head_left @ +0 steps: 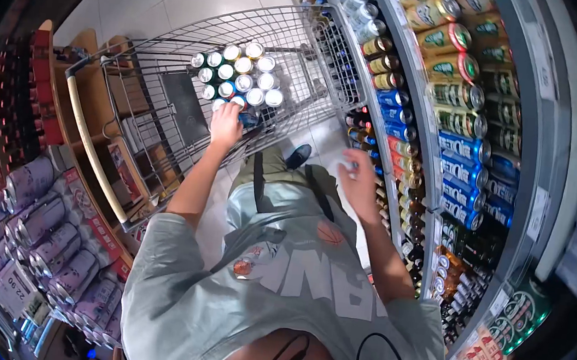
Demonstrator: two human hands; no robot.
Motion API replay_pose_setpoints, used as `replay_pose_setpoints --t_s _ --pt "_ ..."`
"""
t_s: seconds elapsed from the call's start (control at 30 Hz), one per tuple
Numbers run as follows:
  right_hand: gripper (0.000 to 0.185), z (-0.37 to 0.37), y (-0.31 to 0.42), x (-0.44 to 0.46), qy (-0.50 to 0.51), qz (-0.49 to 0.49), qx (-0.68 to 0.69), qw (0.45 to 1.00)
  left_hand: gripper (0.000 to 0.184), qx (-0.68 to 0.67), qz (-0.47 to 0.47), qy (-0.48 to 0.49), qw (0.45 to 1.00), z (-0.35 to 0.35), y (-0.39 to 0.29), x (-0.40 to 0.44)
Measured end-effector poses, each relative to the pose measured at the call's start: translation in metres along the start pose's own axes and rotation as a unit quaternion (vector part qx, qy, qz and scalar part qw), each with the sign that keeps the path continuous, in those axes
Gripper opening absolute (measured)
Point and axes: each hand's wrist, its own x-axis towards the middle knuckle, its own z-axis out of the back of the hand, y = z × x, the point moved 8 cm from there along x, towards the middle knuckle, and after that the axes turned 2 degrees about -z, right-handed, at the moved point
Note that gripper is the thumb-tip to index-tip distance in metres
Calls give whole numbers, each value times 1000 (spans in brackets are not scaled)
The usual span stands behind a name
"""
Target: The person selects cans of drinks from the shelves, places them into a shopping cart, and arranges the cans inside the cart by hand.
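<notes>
In the shopping cart [169, 38] several drink cans [243, 82] stand upright in close rows, their silver tops facing up. My left hand [226, 123] reaches over the cart's side at the near end of these rows. Its fingers are bent down round a can [238, 102], which they partly cover. My right hand [358, 179] hangs in the air between my body and the drinks shelf, apart from both. The fingers of that hand are loosely curved and spread, with nothing visible in them.
Shelves of blue cans [461, 173], green-and-gold cans [454, 96] and bottles run along my right. Purple can packs [48, 224] are stacked at left, below a wooden rack [71, 91]. The cart's handle [90, 140] faces left. My shoe [298, 155] is beside the cart.
</notes>
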Motion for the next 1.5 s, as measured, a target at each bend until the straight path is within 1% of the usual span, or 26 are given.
replay_pose_setpoints --t_s 0.03,0.07,0.1,0.2,0.23,0.3,0.33,0.4,0.47,0.53,0.7,0.87,0.93,0.97,1.0,1.03,1.07,1.1,1.13,1.17,1.2,1.3,1.33,1.4,1.47,1.5 --pt "39 -40 2 26 37 -10 11 999 58 5 -14 19 1000 -18 4 12" --pt "44 -83 -19 50 60 13 -3 998 61 10 -28 37 999 -35 8 24" --pt "51 -119 -19 76 73 38 -63 995 64 28 -32 51 998 -47 12 34" --pt "75 -208 -65 136 148 -33 -194 969 71 50 -48 100 993 -76 19 59" --pt "75 -231 -78 153 157 -34 -198 967 71 55 -60 94 992 -87 24 64" --pt "86 -267 -114 173 187 -115 -284 933 71 53 -81 74 993 -102 32 66" --pt "86 -281 -120 180 197 -119 -285 931 45 46 -79 57 994 -93 33 69" --pt "92 -299 -128 191 198 -166 -294 920 46 28 -72 50 996 -96 39 70" --pt "93 -312 -134 201 213 -171 -299 914 47 29 -76 24 996 -102 40 72" --pt "92 -318 -150 203 225 -220 -314 896 47 42 -72 23 996 -111 40 76" --pt "90 -332 -159 204 210 -212 -308 903 48 99 -66 19 993 -120 39 87" --pt "80 -320 -149 210 177 -238 -274 915 41 81 -55 40 994 -118 41 93" --pt "79 -308 -154 208 168 -220 -283 918 38 71 -51 77 993 -119 42 92" --pt "79 -300 -153 207 186 -233 -279 913 26 55 -53 59 995 -119 42 91" --pt "79 -293 -152 206 200 -244 -274 909 26 56 -57 58 995 -121 42 90" --pt "77 -282 -145 207 171 -215 -289 917 25 57 -83 32 994 -118 39 88" --pt "77 -271 -144 207 165 -217 -289 918 24 55 -108 5 993 -116 34 86" --pt "79 -260 -148 203 183 -237 -286 910 24 50 -116 38 991 -122 33 82" --pt "80 -244 -144 199 201 -260 -283 901 24 62 -133 23 989 -128 32 77" --pt "84 -226 -135 198 189 -269 -275 904 24 53 -139 51 988 -135 32 71" --pt "74 -212 -133 196 185 -255 -256 914 24 46 -146 75 985 -142 32 68" --pt "83 -152 -114 187 145 -207 -240 937 25 33 -180 65 981 -140 31 61" --pt "81 -131 -99 183 134 -191 -216 948 25 17 -189 55 980 -136 29 61" --pt "77 -89 -75 168 84 -163 -174 968 48 -78 -158 123 977 -126 27 61" --pt "74 -44 -38 151 55 -148 -155 975 58 -73 -130 147 978 -109 19 58" --pt "73 -22 -28 138 28 -121 -138 983 60 -102 -101 149 978 -95 13 55"
